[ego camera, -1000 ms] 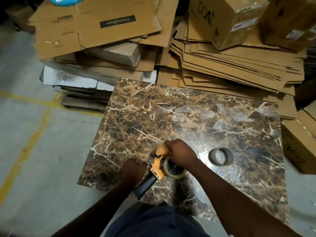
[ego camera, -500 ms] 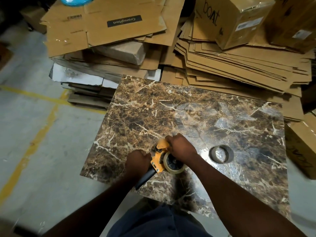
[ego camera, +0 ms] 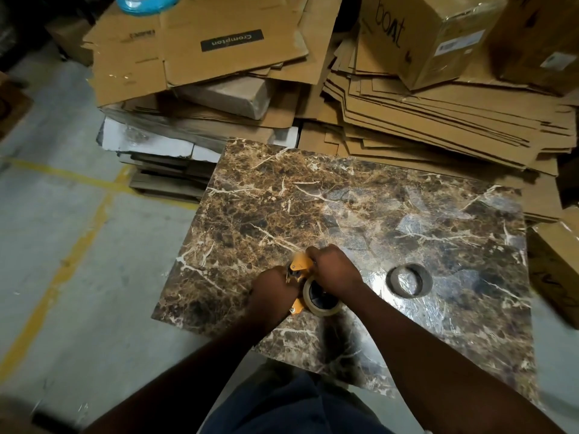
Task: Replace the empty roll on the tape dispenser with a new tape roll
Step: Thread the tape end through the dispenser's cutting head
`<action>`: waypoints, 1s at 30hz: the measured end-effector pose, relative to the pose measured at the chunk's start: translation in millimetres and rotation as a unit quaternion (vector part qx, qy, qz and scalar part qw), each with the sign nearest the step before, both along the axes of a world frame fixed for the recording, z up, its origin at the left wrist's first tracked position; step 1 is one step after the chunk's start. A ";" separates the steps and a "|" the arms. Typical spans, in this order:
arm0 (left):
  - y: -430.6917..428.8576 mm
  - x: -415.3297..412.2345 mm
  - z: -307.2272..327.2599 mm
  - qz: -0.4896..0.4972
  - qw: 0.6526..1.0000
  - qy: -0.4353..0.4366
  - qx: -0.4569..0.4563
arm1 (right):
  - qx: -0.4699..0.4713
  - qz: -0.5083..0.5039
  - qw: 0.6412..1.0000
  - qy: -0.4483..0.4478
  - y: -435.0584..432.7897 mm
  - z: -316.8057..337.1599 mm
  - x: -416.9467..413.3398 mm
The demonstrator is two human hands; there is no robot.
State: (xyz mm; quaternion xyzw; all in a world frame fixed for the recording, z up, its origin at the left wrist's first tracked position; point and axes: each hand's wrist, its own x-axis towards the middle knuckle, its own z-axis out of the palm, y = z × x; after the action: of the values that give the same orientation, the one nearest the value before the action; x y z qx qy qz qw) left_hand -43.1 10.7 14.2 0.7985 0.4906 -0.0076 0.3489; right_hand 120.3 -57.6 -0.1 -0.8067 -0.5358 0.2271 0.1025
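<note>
From the head camera, both hands meet over the near left part of a brown marble-patterned slab (ego camera: 360, 208) laid on the grey concrete floor (ego camera: 62, 277); the left hand (ego camera: 274, 292) is clenched around the lower part of an orange plastic tape dispenser (ego camera: 299, 267), its handle hidden under the fist; the right hand (ego camera: 333, 270) grips the dispenser's upper end from above, fingers curled over the front; a new roll of pale clear tape (ego camera: 319, 300) sits on the dispenser's hub just below the right hand, its dark centre facing up; the empty brown cardboard tape core (ego camera: 410, 280) lies flat on the slab to the right, apart from the hands; beyond the slab's far edge are stacks of flattened brown cardboard sheets (ego camera: 438, 120), a flattened carton with a black label (ego camera: 232, 40), and a closed brown box with handwriting (ego camera: 419, 36); a yellow painted line (ego camera: 56, 277) crosses the floor at left.
</note>
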 end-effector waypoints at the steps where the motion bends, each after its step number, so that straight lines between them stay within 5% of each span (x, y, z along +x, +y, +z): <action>1: 2.4 -4.9 -3.3 0.001 1.000 -0.005 -0.015 | 0.003 -0.005 1.000 0.003 -0.2 0.6 -0.9; 9: 13.2 -38.0 -3.3 -0.150 0.975 0.114 -0.118 | 0.004 -0.035 0.998 0.047 -0.8 -2.5 -2.8; 15: 10.1 -33.8 9.6 -0.128 0.966 0.038 -0.223 | 0.043 -0.121 0.982 0.136 -10.7 2.0 -6.1; 19: 3.0 -33.1 4.8 -0.152 0.978 0.037 -0.138 | 0.074 -0.198 0.960 0.181 -30.8 7.3 -4.1; 25: -5.1 -21.1 4.9 -0.174 0.982 0.008 -0.075 | 0.175 -0.262 0.949 0.029 -70.8 17.2 -21.4; 30: -8.2 -2.6 15.2 -0.215 0.975 -0.049 -0.036 | 0.103 -0.263 0.940 0.190 -85.2 20.0 -64.9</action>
State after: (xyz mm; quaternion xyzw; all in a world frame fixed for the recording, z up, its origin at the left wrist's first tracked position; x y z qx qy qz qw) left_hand -45.7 2.5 29.5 0.8717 0.2892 -0.0607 0.3910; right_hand 55.4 -142.9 19.9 -0.8458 -0.2958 0.2842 0.3410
